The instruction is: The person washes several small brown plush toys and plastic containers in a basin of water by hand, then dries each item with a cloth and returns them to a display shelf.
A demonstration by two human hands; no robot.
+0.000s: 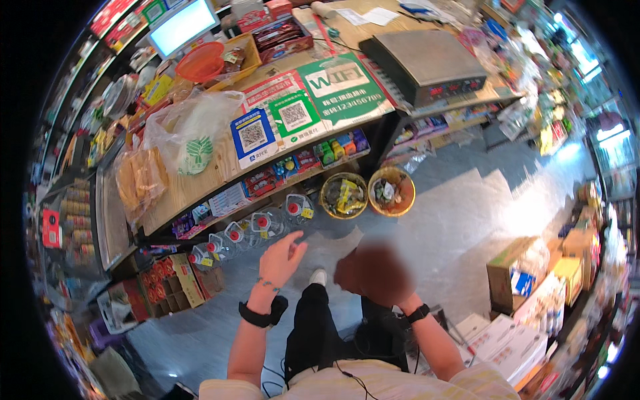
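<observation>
My left hand (281, 257) is raised above the floor with its fingers apart and nothing in it, near several large clear plastic bottles (267, 222) below the counter. A beaded bracelet and a black band are on that arm. Only a small part of my right hand (406, 300) shows, above a black wristband. A blurred dark reddish-brown shape (370, 272) covers the rest; I cannot tell what it is or whether the hand holds it. On the wooden counter (195, 195) lie a white plastic bag (192, 125) and a clear bag of brown food-like pieces (140, 180).
Two waste bins (344, 195) with rubbish in them stand by the counter. Printed code signs (295, 115) and a metal-topped appliance (425, 60) are on it. Cardboard boxes (515, 275) stand at the right, an open divided carton (172, 287) at the left. Cables hang near my legs.
</observation>
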